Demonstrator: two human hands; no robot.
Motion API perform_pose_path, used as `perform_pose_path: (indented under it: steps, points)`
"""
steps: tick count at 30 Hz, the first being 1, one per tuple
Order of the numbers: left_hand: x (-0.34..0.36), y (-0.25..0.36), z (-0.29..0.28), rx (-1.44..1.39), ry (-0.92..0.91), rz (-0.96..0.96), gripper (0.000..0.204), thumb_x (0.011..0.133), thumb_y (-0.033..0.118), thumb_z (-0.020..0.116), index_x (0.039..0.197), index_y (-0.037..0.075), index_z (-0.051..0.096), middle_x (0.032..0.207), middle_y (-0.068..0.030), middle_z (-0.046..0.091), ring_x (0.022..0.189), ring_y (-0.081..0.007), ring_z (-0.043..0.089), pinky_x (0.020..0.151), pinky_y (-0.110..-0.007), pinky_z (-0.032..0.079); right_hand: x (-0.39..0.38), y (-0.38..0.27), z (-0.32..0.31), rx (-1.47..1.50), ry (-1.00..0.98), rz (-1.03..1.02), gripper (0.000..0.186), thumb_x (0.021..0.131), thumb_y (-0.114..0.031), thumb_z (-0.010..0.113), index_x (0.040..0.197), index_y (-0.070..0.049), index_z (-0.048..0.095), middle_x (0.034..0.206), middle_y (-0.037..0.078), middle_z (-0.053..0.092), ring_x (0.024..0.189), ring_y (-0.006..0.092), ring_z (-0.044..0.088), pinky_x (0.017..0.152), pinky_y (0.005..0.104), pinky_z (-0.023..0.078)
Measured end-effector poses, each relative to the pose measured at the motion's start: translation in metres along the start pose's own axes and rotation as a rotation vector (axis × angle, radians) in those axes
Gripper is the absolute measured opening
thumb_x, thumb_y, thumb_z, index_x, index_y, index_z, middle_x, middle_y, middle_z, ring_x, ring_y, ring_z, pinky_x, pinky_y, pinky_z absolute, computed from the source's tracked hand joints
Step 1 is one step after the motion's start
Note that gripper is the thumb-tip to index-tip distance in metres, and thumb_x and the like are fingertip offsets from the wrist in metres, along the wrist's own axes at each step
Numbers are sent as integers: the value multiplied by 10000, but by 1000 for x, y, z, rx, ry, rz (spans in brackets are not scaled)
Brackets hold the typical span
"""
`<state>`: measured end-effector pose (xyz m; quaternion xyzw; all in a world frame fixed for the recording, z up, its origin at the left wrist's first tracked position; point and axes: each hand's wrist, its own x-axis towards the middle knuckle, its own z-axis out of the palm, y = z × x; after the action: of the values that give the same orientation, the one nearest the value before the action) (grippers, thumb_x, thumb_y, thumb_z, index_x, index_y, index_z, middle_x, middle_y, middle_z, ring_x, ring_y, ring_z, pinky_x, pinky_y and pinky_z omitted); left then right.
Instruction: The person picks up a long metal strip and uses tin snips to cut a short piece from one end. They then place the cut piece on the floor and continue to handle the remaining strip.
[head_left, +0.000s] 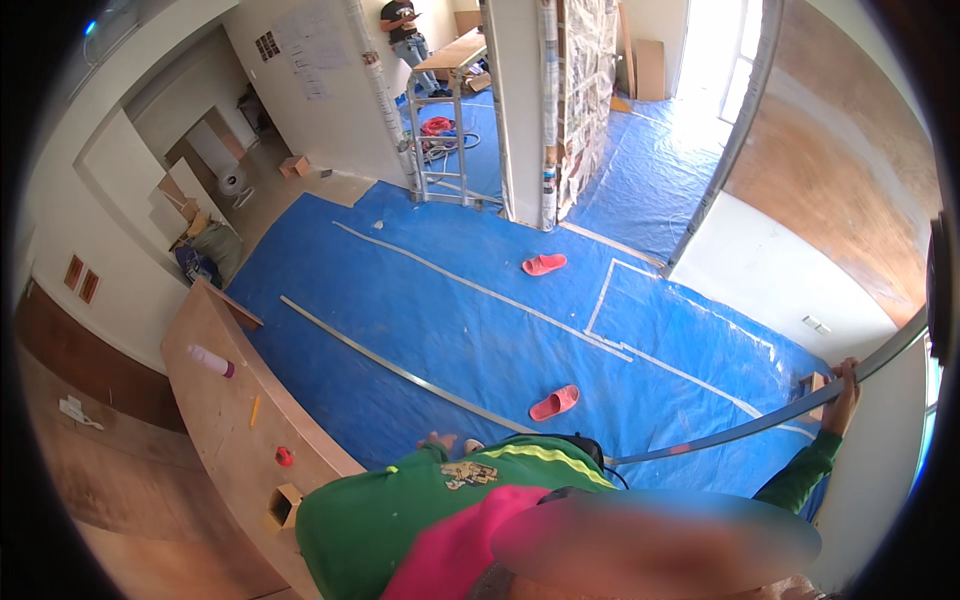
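Observation:
On the right, my right hand [846, 396] is raised by the wall with its fingers wrapped round a long grey metal bar [740, 430]. The bar slopes from close to my body up to the right edge, looking curved in this wide view. Low in front of me, my left hand [437, 441] shows small past my green sleeve. Its fingers look loosely stretched, and nothing can be seen in it. A pale long strip [400, 372] lies on the blue floor sheet [480, 345] ahead of that hand. My torso hides the bar's near end.
Two red slippers [545, 264] lie apart on the sheet, among white tape lines. A plywood counter [215, 420] at left carries a bottle [210, 360], a yellow pencil [254, 411] and a small red object [284, 456]. Beyond stand a metal frame [460, 150] and another person [405, 35].

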<state>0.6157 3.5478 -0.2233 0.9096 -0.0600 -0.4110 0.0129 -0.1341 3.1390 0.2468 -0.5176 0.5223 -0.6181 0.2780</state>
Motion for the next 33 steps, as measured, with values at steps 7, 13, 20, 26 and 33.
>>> perform_pose_path:
  steps: [7,13,20,26,33]
  points:
    - [-6,43,-43,-278,71,51,890,823,570,793,1536,114,520,1547,-262,454,1414,-398,477,1187,-444,404,115,190,-215,68,526,184,377,952,-354,766,1160,-44,711,1047,42,659,999,194,629,948,406,496]
    - [-29,33,-94,-98,268,87,861,819,570,805,1514,130,549,1564,-254,406,1388,-420,467,1175,-487,412,138,246,-294,43,615,266,489,979,-307,739,1341,17,683,1202,104,725,1089,194,679,975,377,510]
    - [-19,-52,-89,-264,313,-6,853,837,539,807,1516,101,532,1577,-244,362,1392,-441,464,1160,-507,432,68,146,-135,-60,641,159,426,981,-357,743,1163,28,751,1035,75,719,996,179,664,913,336,517]
    - [5,-167,-118,-217,444,-173,863,776,399,831,1500,50,516,1534,-262,389,1373,-439,484,1162,-492,422,-86,3,118,-321,245,-70,331,1070,-317,613,1020,5,678,972,51,601,918,194,559,901,342,460]
    - [34,-273,-142,-218,620,-156,865,835,308,815,1581,143,410,1622,-298,356,1535,-450,306,1250,-519,313,-270,-69,415,-162,-683,-242,178,971,-39,693,1128,-6,616,1046,105,646,1005,240,627,928,405,494]
